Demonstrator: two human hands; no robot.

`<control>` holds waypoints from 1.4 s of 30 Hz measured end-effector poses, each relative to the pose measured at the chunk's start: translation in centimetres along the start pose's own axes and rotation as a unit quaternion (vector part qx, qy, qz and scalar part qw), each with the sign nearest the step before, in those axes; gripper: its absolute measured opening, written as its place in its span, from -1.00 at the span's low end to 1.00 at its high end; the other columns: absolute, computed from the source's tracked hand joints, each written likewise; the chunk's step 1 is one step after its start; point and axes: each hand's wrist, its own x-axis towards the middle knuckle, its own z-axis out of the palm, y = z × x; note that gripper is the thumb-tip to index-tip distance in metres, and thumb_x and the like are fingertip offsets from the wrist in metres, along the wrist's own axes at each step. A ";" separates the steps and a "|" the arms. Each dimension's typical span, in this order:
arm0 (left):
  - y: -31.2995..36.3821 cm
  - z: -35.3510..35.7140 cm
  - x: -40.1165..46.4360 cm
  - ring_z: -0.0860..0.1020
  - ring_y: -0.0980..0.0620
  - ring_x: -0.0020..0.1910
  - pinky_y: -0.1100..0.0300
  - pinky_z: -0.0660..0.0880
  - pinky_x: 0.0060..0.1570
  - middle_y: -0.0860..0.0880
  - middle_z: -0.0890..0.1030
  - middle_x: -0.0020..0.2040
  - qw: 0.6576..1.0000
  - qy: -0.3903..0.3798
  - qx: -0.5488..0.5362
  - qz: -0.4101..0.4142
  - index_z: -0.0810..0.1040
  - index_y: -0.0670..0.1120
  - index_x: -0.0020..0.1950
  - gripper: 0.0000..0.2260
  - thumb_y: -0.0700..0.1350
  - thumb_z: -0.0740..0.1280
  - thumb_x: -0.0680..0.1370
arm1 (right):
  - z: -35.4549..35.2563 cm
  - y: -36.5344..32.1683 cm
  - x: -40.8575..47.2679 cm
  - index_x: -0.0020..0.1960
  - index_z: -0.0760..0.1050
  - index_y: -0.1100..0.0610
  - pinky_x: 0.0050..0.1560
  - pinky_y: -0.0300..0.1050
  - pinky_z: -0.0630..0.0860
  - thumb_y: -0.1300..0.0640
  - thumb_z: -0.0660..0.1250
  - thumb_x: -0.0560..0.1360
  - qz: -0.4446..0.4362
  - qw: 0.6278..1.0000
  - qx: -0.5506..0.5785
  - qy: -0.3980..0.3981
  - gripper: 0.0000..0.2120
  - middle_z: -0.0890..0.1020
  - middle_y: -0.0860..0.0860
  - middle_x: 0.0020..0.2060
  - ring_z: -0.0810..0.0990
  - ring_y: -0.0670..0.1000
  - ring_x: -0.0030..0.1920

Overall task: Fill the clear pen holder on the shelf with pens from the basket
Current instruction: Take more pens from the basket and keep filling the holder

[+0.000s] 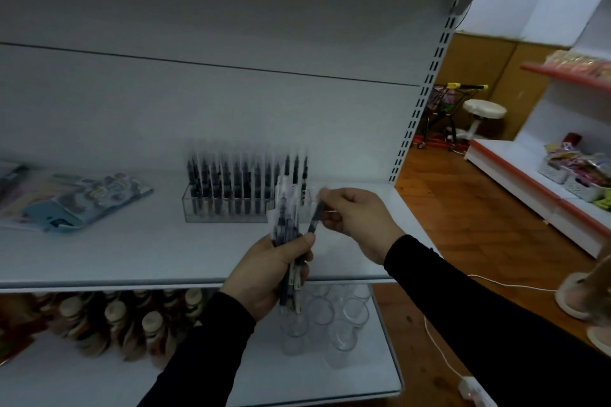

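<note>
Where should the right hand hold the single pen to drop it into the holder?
Pinch the single pen by its upper end, from above, as the right hand does now. It hangs tip-down, and the clear holder opens upward among standing pens.

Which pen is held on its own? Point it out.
The single pen pinched in the right hand. The others are bunched in the left hand or standing in the clear holder.
</note>
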 end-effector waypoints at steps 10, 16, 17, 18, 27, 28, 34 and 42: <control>1.2 -1.9 0.5 0.44 0.01 -0.43 0.26 0.45 -0.50 -0.08 0.46 -0.37 0.992 0.110 -0.049 0.038 0.46 -0.16 -0.16 -0.88 -0.19 0.36 0.53 | -0.1 -4.3 4.2 -0.09 0.64 0.16 -0.06 -0.15 0.64 0.14 0.41 0.52 -0.167 0.973 -0.003 0.160 -0.91 0.71 0.09 -0.21 0.67 0.01 -0.21; 1.7 -2.7 0.7 0.43 0.02 -0.47 0.23 0.42 -0.49 -0.08 0.44 -0.39 0.989 0.114 -0.053 0.077 0.44 -0.17 -0.21 -0.84 -0.19 0.35 0.54 | 2.0 -3.8 6.6 -0.01 0.64 0.13 0.03 -0.01 0.65 0.09 0.38 0.54 -0.219 0.959 -0.082 0.162 -0.87 0.70 0.06 -0.13 0.69 0.05 -0.13; 1.8 -2.8 0.7 0.43 0.02 -0.47 0.23 0.42 -0.49 -0.08 0.44 -0.40 0.989 0.113 -0.055 0.079 0.44 -0.16 -0.22 -0.83 -0.19 0.35 0.54 | 2.4 -3.6 6.8 -0.01 0.64 0.13 0.03 -0.02 0.65 0.09 0.37 0.54 -0.221 0.958 -0.089 0.158 -0.87 0.70 0.05 -0.11 0.69 0.04 -0.12; 1.9 -2.9 0.7 0.43 0.02 -0.47 0.23 0.41 -0.49 -0.08 0.44 -0.40 0.989 0.111 -0.056 0.080 0.43 -0.16 -0.22 -0.83 -0.19 0.35 0.54 | 2.8 -3.4 7.0 0.01 0.64 0.14 0.04 -0.03 0.65 0.10 0.36 0.55 -0.224 0.958 -0.097 0.153 -0.87 0.69 0.04 -0.10 0.69 0.03 -0.11; 2.2 -3.2 0.7 0.42 0.01 -0.47 0.22 0.42 -0.47 -0.06 0.43 -0.43 0.990 0.101 -0.055 0.084 0.43 -0.15 -0.25 -0.80 -0.17 0.36 0.53 | 4.4 -2.0 7.9 0.02 0.62 0.08 0.09 -0.07 0.60 0.06 0.34 0.57 -0.238 0.943 -0.198 0.122 -0.87 0.67 -0.05 -0.12 0.66 -0.02 -0.07; 2.2 -3.2 0.8 0.42 0.02 -0.47 0.22 0.42 -0.47 -0.05 0.43 -0.43 0.990 0.101 -0.055 0.084 0.43 -0.15 -0.25 -0.80 -0.17 0.36 0.53 | 4.4 -1.9 7.8 0.03 0.62 0.09 0.11 -0.09 0.58 0.06 0.34 0.57 -0.241 0.938 -0.220 0.115 -0.86 0.66 -0.05 -0.11 0.65 -0.02 -0.06; 2.0 -3.2 0.9 0.43 0.02 -0.45 0.24 0.43 -0.48 -0.08 0.45 -0.38 0.991 0.101 -0.052 0.078 0.48 -0.18 -0.16 -0.89 -0.19 0.37 0.52 | 4.8 -0.6 7.7 0.05 0.64 0.16 0.12 -0.03 0.59 0.09 0.33 0.57 -0.224 0.936 -0.255 0.093 -0.82 0.67 0.02 -0.11 0.65 0.02 -0.07; 2.0 -3.2 0.8 0.47 0.01 -0.44 0.21 0.44 -0.45 -0.09 0.50 -0.32 0.994 0.089 -0.035 0.050 0.55 -0.20 -0.07 -0.94 -0.21 0.36 0.52 | 4.6 -0.1 7.6 0.04 0.65 0.21 0.04 -0.14 0.57 0.07 0.31 0.58 -0.211 0.925 -0.303 0.094 -0.77 0.70 0.09 -0.10 0.65 0.03 -0.10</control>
